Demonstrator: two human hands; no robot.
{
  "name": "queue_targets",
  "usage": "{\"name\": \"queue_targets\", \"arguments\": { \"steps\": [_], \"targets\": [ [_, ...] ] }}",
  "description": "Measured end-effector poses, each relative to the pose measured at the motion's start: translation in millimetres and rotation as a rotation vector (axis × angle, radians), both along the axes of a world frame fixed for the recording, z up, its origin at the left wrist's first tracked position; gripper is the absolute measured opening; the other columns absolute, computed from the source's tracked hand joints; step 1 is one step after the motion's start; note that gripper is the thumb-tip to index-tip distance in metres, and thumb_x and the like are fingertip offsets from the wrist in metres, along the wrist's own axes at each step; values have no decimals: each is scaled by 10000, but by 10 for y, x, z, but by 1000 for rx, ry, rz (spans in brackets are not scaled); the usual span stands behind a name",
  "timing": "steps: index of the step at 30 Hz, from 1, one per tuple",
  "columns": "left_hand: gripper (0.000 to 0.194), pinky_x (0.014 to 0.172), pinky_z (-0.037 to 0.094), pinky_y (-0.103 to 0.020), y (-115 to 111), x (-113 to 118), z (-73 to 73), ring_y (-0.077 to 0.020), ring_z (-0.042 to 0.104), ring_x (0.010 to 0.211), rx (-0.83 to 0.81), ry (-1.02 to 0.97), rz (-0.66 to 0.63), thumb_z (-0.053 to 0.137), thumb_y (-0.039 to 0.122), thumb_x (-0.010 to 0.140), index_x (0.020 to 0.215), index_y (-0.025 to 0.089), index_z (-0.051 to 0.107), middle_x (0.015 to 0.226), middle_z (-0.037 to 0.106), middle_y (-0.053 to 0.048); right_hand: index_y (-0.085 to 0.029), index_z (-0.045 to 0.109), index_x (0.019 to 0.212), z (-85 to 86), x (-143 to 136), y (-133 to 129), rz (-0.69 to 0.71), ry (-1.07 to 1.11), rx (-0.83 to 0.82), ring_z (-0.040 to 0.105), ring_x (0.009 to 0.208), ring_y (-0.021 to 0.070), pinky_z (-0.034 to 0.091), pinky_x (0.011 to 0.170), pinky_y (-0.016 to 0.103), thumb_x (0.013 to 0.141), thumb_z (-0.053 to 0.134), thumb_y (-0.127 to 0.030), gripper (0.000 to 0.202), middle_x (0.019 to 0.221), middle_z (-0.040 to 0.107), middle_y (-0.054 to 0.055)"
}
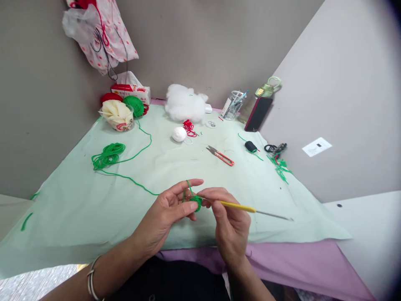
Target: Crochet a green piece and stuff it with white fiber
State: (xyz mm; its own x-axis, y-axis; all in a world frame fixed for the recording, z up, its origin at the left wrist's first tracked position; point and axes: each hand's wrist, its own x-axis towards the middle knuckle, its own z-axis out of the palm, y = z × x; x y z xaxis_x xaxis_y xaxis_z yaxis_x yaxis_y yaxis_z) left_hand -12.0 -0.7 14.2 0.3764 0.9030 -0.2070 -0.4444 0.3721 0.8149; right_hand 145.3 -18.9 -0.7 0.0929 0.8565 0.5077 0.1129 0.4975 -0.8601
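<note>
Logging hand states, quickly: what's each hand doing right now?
Left hand: closed, pinching the small green crocheted piece.
Right hand: closed, holding the yellow-handled crochet hook.

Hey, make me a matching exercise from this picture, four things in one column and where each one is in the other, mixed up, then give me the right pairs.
Things:
1. Crochet hook
2. Thread snips
3. Smartphone
4. Green crochet piece

Places:
A. Standing tilted in front of the water bottle
B. Held by the fingers of the left hand
C. Lying on the pale green cloth
D. In the grip of the right hand

Right pairs: 1-D, 2-C, 3-A, 4-B
</note>
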Motion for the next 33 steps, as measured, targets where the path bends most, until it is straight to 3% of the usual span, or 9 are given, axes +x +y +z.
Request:
{"name": "queue_targets", "arguments": {
  "steps": [5,10,13,17,21,24,27,30,33],
  "targets": [
    [340,817,496,-262,10,-49,-17,-145,529,877,30,71,39,816,305,840,1178,317,791,899,568,5,-251,760,1025,-8,39,-56,-113,-17,8,642,767,159,532,705,314,1015,543,-160,236,890,724,29],
    [324,855,471,-278,-6,-46,2,-153,542,884,35,54,17,814,303,836,1159,313,803,907,607,-2,-250,745,977,1,54,-6,34,187,-62,623,716,139,528,667,295,1036,527,-207,231,882,717,23],
    [387,906,451,-286,-29,-9,6,-158,558,920,33,54,-18,840,298,817,1201,320,790,921,648,-7,-258,760,1007,9,13,5,24,66,-30,655,795,156,553,703,301,1016,564,-185,209,930,737,34],
    [427,858,435,-254,-41,41,-10,-127,536,863,39,81,71,873,309,794,1210,326,781,891,634,16,-286,757,1089,-53,-35,-40,-92,-114,74,686,830,173,576,703,316,991,574,-111,272,929,737,34],
    [447,918,460,-276,-3,50,-26,-130,578,893,-147,-85,3,860,305,809,1245,279,765,921,677,-5,-318,744,1215,-131,-9,-59,-185,-359,276,708,947,214,592,737,357,945,628,-69,386,1109,738,79],
    [331,945,482,-291,46,12,-27,-121,580,876,-239,-182,-45,850,283,810,1133,224,810,943,677,-17,-291,758,1119,-90,37,-24,-175,-163,143,676,821,184,565,705,346,985,577,-107,291,958,734,51],
    [321,933,472,-285,55,-14,-17,-121,567,859,-146,-138,11,840,263,812,1131,247,809,890,642,8,-261,755,994,-21,46,22,-77,133,-22,600,686,142,517,646,313,1024,551,-198,216,852,690,23],
    [376,932,446,-295,24,-6,-6,-151,576,897,-33,-20,1,839,272,809,1181,284,790,873,658,8,-252,771,984,0,29,45,26,133,-73,623,739,154,522,665,308,1005,602,-243,170,893,722,37],
    [370,927,440,-310,3,-2,1,-180,576,946,14,60,-19,835,307,811,1177,281,789,930,671,-16,-262,779,990,-7,36,52,19,148,-127,626,740,138,526,680,285,1002,615,-249,165,900,736,24]
  ]
}}
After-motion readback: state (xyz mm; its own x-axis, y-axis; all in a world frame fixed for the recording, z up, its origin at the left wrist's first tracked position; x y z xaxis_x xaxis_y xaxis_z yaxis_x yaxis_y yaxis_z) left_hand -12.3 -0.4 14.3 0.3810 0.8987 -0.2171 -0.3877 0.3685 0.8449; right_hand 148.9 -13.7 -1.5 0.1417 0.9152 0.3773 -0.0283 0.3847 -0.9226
